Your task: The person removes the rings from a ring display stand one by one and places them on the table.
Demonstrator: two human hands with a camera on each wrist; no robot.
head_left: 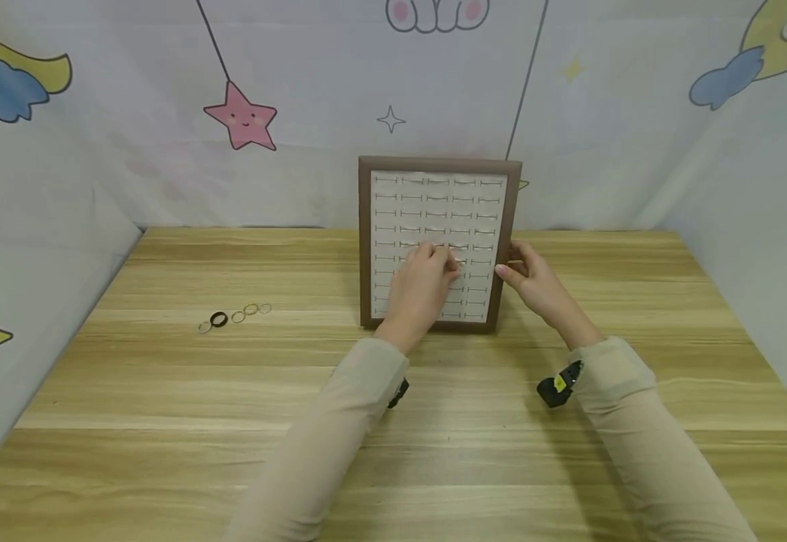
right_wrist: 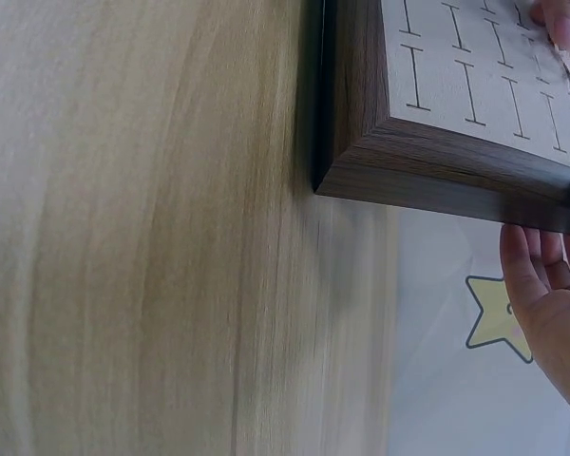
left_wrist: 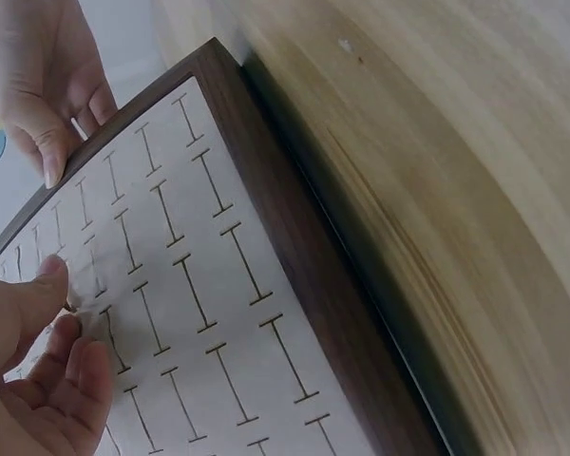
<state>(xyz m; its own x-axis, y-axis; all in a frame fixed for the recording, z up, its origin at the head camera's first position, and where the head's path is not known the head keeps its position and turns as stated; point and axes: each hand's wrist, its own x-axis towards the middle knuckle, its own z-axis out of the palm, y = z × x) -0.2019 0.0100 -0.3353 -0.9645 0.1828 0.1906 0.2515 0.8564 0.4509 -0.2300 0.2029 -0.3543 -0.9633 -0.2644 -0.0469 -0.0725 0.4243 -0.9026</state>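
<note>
The left hand (head_left: 420,282) pinches a small pale ring (head_left: 460,263) at a slot of the brown-framed white slotted ring board (head_left: 380,226), propped upright mid-counter; the right hand (head_left: 532,282) grips its right edge. Best keep that edge braced and press the ring straight into the slot. Left, on the wooden counter (head_left: 163,391), lie the loose rings (head_left: 234,316).

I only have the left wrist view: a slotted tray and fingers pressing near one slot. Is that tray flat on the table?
Observer: No, the tray stands tilted up at the table's far edge.
Operator: What keeps it up?
Observer: The right hand grips its right edge; the fingers curl behind the frame.
Operator: Anything else on the table?
Observer: A short row of rings lies on the table to the left, one of them black.
Operator: Does the left hand hold one?
Observer: The left hand pinches something small at a slot; I cannot tell what.
</note>
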